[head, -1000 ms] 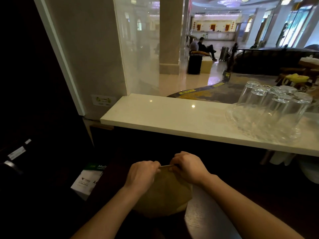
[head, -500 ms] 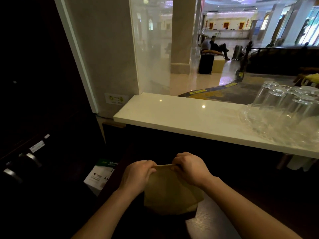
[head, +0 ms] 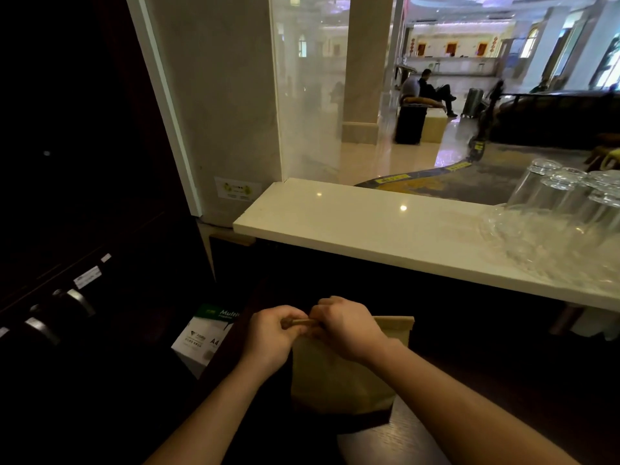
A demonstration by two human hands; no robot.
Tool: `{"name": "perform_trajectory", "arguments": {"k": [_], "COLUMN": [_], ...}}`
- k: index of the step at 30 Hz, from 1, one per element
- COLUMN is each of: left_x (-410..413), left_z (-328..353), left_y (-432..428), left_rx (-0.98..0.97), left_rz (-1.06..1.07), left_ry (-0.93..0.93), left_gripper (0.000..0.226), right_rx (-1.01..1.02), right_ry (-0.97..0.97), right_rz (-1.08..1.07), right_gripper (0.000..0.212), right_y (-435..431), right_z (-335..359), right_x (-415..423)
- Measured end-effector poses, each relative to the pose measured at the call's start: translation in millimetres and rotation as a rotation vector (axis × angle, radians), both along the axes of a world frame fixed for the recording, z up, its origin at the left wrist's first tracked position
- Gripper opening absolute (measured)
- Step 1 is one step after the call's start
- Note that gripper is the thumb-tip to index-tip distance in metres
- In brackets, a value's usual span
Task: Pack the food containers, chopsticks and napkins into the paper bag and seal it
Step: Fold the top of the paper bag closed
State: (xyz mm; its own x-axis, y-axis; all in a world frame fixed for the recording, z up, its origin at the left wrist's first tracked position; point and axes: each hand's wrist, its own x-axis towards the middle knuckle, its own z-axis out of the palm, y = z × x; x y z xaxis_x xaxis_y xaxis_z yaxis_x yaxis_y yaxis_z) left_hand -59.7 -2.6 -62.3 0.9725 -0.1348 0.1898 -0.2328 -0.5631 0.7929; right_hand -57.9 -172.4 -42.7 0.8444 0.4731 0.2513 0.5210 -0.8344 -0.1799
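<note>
A pale stone ledge (head: 385, 229) runs across the middle of the view, with a glass pane (head: 318, 95) above its left end and a hotel lobby beyond. Upturned glasses (head: 563, 209) stand clustered at the right end of the ledge. Below the ledge everything is dark; the tabletop (head: 396, 441) shows only as a dim wood-grain patch near the bottom.

The brown paper bag (head: 339, 377) stands upright on that tabletop, just under the ledge, between the two forearms. Its top is folded over; the right part of the fold lies flat, while the left part is rolled into a thin strip. What is inside the bag cannot be seen.

To the left of the bag, lower and in shadow, sits a white box (head: 204, 337) printed with "A4".

The left hand (head: 271, 333) grips the left end of the rolled strip, fingers closed around it. The right hand (head: 345, 327) sits just beside it, almost touching, fingers closed down on the fold at the bag's top.
</note>
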Motion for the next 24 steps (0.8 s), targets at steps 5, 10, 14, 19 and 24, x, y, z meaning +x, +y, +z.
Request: {"name": "perform_trajectory", "arguments": {"k": [5,10,14,19,24], "left_x": [-3,-2,-1,1,3], "left_z": [-6,-7,-13,-18,-7], "left_y": [2,3,11,10,1], "left_rx": [-0.013,0.018,0.02,0.025,0.2], "left_rz": [-0.026,-0.047,-0.017,0.002,-0.055], "left_ry": [-0.093,-0.192,-0.185,-0.16,-0.162], "left_gripper": [0.016,0.017,0.024,0.025,0.017], "right_rx": [0.0,0.018,0.036,0.025,0.052], "right_ry": [-0.004,0.025,0.09,0.148,0.15], "right_rz": [0.02,-0.019,-0.113,-0.244,-0.285], "right_gripper": [0.02,0.022,0.026,0.023,0.021], "right_y": [-3,-23,-76,-129,-128], "right_z": [0,1,3,-2,-7], "right_x": [-3,-8,-14,-25,-21]}}
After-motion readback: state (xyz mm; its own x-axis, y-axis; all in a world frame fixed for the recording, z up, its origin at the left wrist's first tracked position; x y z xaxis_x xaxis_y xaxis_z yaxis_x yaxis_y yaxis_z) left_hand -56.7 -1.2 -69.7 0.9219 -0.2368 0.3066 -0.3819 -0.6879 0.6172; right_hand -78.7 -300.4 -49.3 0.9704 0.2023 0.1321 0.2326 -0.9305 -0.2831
